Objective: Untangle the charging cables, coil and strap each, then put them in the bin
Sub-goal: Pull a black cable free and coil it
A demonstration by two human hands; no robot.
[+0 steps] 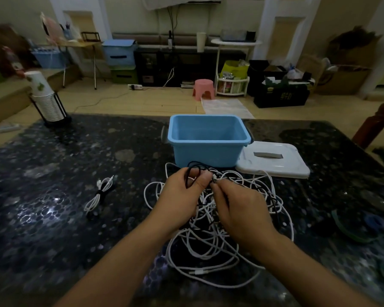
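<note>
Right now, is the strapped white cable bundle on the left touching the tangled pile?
Apart. The head view shows bare dark tabletop between the strapped white cable bundle and the nearest loop of the tangled pile.

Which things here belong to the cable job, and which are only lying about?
Job: black cable held by left hand and right hand; white cable tangle; strapped white cable; blue bin.
Lying about: white lid; paper cup stack.
</note>
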